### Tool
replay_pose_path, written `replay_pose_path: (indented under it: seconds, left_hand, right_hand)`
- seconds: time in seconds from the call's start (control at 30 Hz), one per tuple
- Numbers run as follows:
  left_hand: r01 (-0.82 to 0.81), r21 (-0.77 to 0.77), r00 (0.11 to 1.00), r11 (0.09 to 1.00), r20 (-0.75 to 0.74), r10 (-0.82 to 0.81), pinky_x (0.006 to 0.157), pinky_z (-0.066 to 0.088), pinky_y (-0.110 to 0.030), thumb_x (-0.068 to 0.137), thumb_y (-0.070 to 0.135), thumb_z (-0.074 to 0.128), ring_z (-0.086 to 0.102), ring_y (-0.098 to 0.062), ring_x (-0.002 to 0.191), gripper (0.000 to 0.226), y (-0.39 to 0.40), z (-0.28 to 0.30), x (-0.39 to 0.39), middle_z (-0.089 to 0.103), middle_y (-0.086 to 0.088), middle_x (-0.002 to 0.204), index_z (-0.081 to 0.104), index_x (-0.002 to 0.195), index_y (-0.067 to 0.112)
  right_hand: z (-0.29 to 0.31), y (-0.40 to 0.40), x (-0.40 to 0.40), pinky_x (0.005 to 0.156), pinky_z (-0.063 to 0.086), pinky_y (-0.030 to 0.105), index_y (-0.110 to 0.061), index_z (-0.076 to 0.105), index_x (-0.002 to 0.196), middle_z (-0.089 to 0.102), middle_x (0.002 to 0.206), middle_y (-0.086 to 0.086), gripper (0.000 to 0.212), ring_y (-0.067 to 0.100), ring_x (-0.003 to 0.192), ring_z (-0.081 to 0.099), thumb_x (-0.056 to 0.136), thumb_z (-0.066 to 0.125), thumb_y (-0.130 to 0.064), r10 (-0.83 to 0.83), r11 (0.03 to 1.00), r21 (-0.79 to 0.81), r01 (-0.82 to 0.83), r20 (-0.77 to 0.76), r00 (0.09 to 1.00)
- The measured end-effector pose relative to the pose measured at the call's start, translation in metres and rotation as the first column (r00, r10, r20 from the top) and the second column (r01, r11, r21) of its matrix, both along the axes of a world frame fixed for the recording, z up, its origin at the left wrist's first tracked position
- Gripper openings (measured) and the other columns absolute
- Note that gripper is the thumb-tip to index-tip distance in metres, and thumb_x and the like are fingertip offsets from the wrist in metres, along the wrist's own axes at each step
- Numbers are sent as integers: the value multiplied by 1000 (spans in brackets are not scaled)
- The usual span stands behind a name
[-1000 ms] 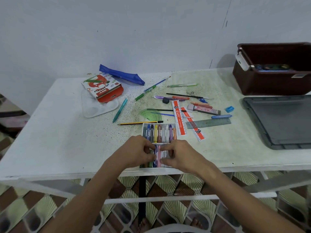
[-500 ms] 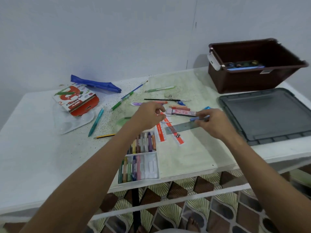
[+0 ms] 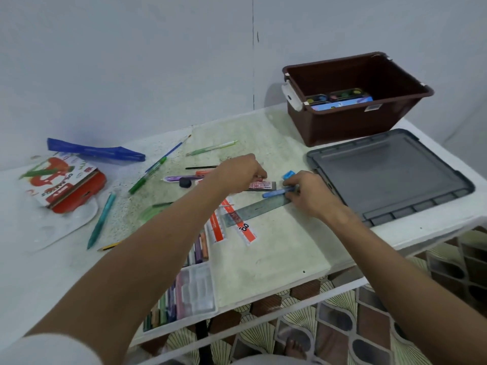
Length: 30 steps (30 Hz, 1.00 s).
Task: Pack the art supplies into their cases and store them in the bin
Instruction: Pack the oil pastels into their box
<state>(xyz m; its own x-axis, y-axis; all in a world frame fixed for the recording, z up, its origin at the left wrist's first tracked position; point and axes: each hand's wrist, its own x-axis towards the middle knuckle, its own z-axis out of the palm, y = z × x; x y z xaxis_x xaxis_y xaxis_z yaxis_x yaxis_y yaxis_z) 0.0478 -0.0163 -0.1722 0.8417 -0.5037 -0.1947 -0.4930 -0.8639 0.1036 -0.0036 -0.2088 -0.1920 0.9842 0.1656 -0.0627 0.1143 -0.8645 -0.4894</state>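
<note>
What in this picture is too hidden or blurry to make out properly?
- Head view: what the left hand pinches is covered by its own fingers.
- The right hand hides the end of the grey ruler.
- The left forearm covers part of the crayon trays.
- The brown bin wall hides most of its contents.
- Print on the red lead box is blurred.

left hand (image 3: 241, 173): left the crayon tray (image 3: 195, 291) at the near tabletop edge, reached out over the scattered supplies; fingers now curled down at the red-labelled lead box (image 3: 262, 185).
right hand (image 3: 311, 194): also off the tray, now curled over the blue pen (image 3: 276, 193) and the end of the grey ruler (image 3: 257, 210).
crayon tray: no longer held, lies behind both hands.
</note>
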Motion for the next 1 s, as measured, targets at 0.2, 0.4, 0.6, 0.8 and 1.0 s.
replay_pose_path:
  seconds: [0.2,0.4,0.6,0.8,1.0]
  left_hand:
    - [-44,-115,997,992,-71,36,76,41,-25,93,11,57,54,-13,85,22,2,2,7,61,1,93,71,109,12]
    - [-115,-183,991,976,-82,101,75,37,-24,91,16,58,50,-14,89,17,5,5,-1,54,0,97,68,106,14]
    - [-232,-447,969,864,-26,246,62,36,-7,89,12,60,59,-15,84,14,32,23,-32,65,1,96,64,102,13]
    - [-300,-564,913,770,64,402,66,34,3,90,21,62,57,-3,78,23,74,37,-89,68,4,99,70,112,19]
    - [-455,-694,818,558,-79,569,71,53,-13,81,19,72,65,2,69,10,109,31,-189,70,11,77,72,91,21]
  right_hand:
    - [4,-5,5,70,36,13,-12,74,105,66,97,2,22,10,78,55,84,70,-13,7,998,61,-2,-78,997]
    - [9,-11,2,61,43,16,-19,73,84,61,73,-17,7,3,64,56,82,71,-12,6,974,224,14,-88,996]
    - [36,6,-19,78,55,33,-18,74,88,73,86,-6,11,13,86,69,84,67,-11,52,899,438,-2,-104,993]
    - [53,55,-52,80,54,40,-13,75,95,71,90,7,11,13,79,64,87,67,-15,223,842,527,-119,-139,965]
    - [38,111,-106,63,56,26,-6,74,89,66,69,9,8,10,59,60,86,70,-12,415,791,575,-208,-256,873]
